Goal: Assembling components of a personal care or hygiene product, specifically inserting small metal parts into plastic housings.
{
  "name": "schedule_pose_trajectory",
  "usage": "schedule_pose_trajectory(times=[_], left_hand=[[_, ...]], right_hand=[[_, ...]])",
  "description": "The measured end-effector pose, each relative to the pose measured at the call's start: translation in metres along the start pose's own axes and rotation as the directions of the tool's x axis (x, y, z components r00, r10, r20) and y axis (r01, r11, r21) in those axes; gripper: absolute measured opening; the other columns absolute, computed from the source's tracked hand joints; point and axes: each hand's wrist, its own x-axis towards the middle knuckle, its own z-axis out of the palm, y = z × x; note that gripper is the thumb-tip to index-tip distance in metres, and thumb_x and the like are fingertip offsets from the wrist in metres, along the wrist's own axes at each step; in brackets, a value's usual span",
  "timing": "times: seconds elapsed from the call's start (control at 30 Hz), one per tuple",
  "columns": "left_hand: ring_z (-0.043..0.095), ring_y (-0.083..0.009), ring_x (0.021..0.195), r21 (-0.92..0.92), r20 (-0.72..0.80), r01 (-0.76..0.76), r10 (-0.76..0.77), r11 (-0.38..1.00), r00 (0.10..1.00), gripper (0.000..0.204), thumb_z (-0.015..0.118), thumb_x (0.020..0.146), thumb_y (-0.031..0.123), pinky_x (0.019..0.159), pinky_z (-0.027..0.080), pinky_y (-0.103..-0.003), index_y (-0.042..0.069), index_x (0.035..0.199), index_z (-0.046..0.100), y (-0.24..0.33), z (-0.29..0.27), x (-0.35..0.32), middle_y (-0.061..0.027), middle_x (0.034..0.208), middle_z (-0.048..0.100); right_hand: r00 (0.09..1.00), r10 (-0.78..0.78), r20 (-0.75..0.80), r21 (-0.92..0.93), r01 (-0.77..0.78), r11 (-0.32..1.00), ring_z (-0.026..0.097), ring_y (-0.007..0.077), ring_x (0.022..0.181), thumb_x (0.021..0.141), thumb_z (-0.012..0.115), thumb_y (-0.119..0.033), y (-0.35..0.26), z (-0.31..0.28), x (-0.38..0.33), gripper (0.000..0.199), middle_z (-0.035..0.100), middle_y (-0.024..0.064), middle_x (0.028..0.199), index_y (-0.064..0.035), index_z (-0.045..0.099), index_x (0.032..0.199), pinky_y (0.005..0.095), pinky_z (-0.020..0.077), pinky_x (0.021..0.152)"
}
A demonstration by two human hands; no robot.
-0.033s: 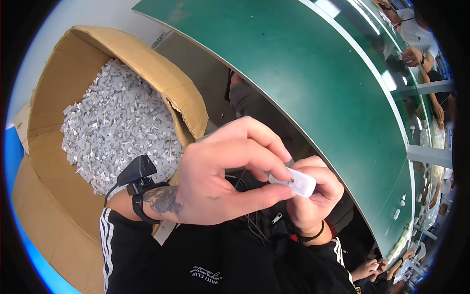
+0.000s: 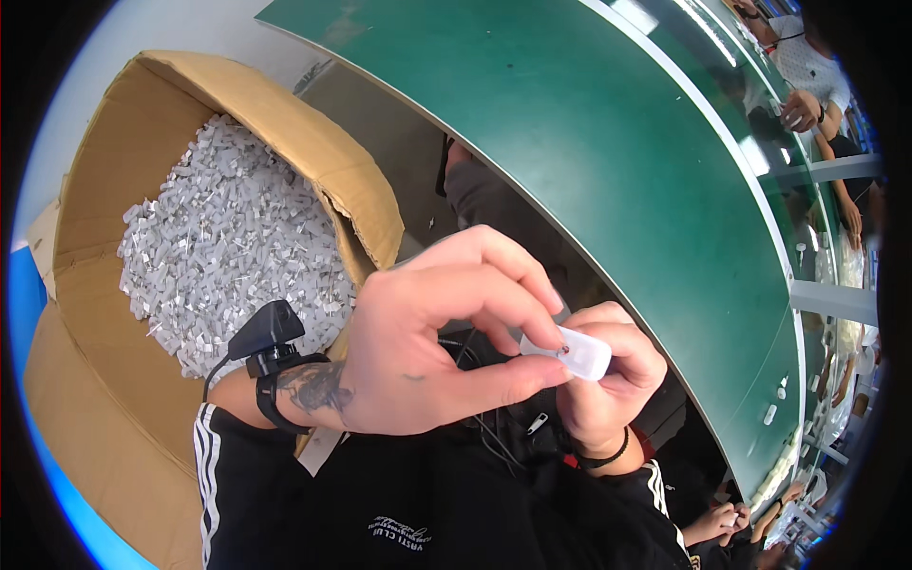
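Head view: white oblong plastic pc point(image 2: 591, 357), long axis approx. 9:30-to-3:30; L hand point(image 2: 418, 323) pinches mid; R hand point(image 2: 606, 404) clamps 3-o'clock end.

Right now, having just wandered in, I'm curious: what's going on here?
A seated-looking person holds a small white plastic piece between both hands. The right hand grips it, while the left hand has thumb and fingers at its other end. To the left, an open cardboard box holds a heap of small pale pieces. A green table stretches ahead and to the right.
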Motion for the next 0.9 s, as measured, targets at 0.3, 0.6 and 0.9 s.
schedule_pose_trajectory(times=[0.3,0.6,0.9], left_hand=[[0.052,-0.0153,0.094,-0.257,0.118,0.245,-0.222,0.935,0.968,0.023,0.076,0.067,-0.006,0.079,0.045,-0.026,0.004,0.079,0.06,0.0014,0.0022,-0.0006,-0.0135,0.109,0.051],[0.053,-0.0156,0.094,-0.154,0.005,0.165,-0.166,0.974,0.986,0.024,0.076,0.067,-0.008,0.081,0.045,-0.026,0.004,0.079,0.058,0.0036,0.0075,-0.0039,-0.0129,0.105,0.052],[0.051,-0.0154,0.099,-0.348,0.051,0.364,-0.37,0.864,0.927,0.023,0.074,0.068,-0.011,0.083,0.047,-0.028,0.004,0.078,0.06,0.0068,0.0082,0.0016,-0.0126,0.109,0.05]], right_hand=[[0.998,-0.05,0.023,-0.047,0.051,0.998,0.062,0.0155,0.067,0.075,0.068,0.006,0.0008,0.0006,-0.0052,0.014,0.067,0.014,0.083,0.0032,0.066,0.089,0.0238,0.0488,0.057],[0.988,-0.153,0.0,-0.148,0.152,0.977,0.062,0.0152,0.066,0.073,0.07,0.008,0.0009,0.0018,-0.0058,0.018,0.066,0.0139,0.083,0.0032,0.065,0.09,0.0237,0.0486,0.056],[0.993,-0.111,-0.027,-0.095,0.108,0.99,0.062,0.0166,0.068,0.074,0.067,0.009,0.0023,-0.0012,-0.009,0.016,0.067,0.0138,0.082,0.0028,0.066,0.088,0.0248,0.0491,0.056]])
